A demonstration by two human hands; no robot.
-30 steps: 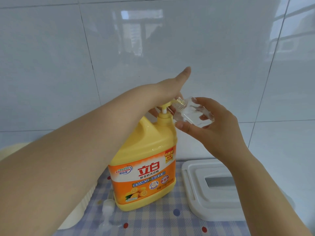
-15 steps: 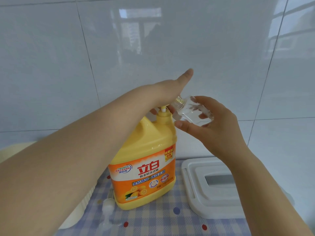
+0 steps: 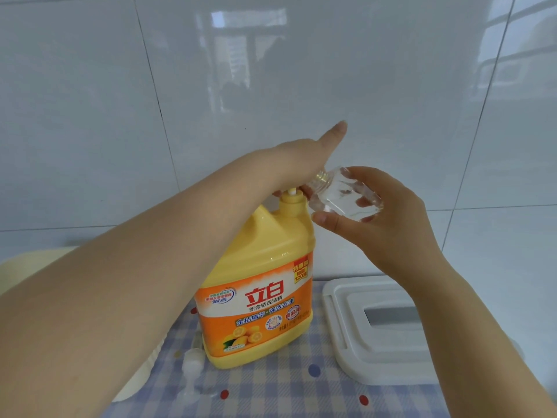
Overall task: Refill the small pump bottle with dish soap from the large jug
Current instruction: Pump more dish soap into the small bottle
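The large yellow and orange dish soap jug (image 3: 259, 267) stands upright on the checked tablecloth (image 3: 271, 387). My left hand (image 3: 301, 158) covers the jug's pump head; its fingertips curl down beside the white stem and the thumb points out towards the wall. My right hand (image 3: 391, 224) grips the small clear bottle (image 3: 340, 197), which is tilted with its threaded neck under my left hand at the pump. The spout and the bottle's mouth are hidden. The small bottle's own pump top (image 3: 191, 366) lies on the cloth, left of the jug's base.
A white plastic box with a windowed lid (image 3: 361, 351) sits on the cloth right of the jug, under my right forearm. A cream plastic rack (image 3: 141, 378) lies at the left under my left arm. White wall tiles stand close behind.
My left hand has sunk slightly onto the pump, and the yellow spout that showed before is now covered. The small bottle stays at the pump in my right hand.
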